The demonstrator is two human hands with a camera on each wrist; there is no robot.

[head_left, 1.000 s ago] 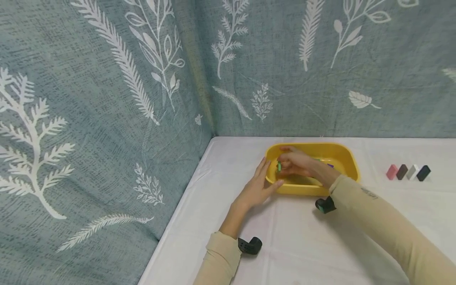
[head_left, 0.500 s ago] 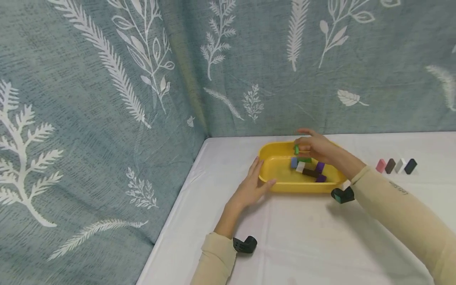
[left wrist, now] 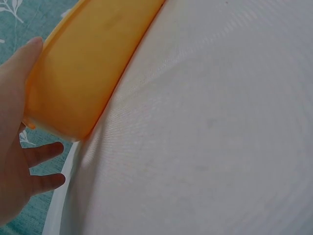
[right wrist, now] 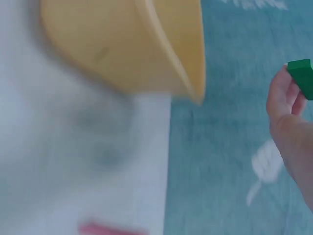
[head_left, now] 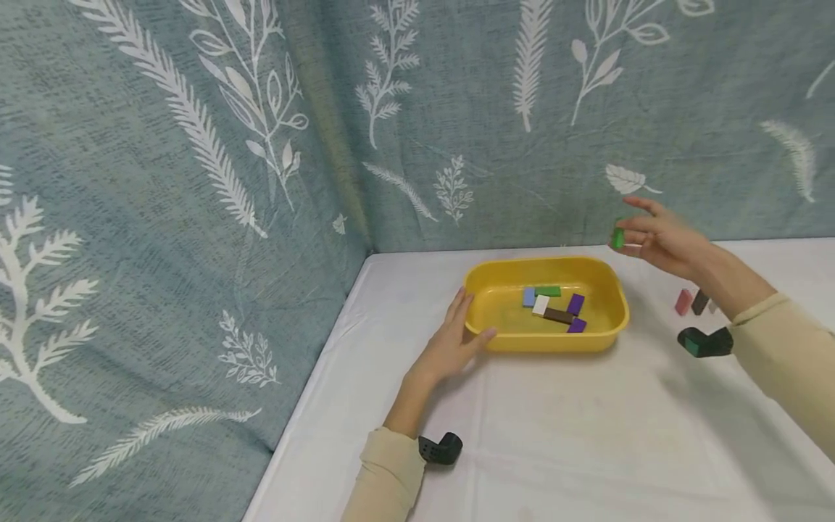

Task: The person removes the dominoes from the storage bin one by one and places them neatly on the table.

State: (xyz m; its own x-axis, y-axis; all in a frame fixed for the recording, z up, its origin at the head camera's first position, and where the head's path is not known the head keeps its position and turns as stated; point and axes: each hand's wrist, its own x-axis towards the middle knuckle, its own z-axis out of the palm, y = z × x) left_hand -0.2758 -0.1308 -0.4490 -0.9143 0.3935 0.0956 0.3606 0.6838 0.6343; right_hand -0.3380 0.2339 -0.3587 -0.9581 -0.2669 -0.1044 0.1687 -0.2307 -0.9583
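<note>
My right hand (head_left: 672,239) pinches a small green block (head_left: 617,235) between thumb and fingers, raised above the table beyond the right end of a yellow tray (head_left: 551,344). In the right wrist view the same green block (right wrist: 301,81) shows at the fingertips. My left hand (head_left: 450,344) rests at the tray's left end, its fingers extended along the side and its thumb on the front wall. Inside the tray lie a light blue block (head_left: 529,296), a green one, a white block (head_left: 540,304), a dark brown block (head_left: 558,315) and two purple blocks (head_left: 575,303).
Right of the tray stand a pink block (head_left: 683,301) and a dark brown block (head_left: 700,301); my right arm partly hides the row. A leaf-patterned blue-green cloth (head_left: 496,130) hangs behind and left of the white table (head_left: 554,428).
My right hand has lifted the green block out of the tray and carried it up and to the right. My left hand stays at the tray's left end.
</note>
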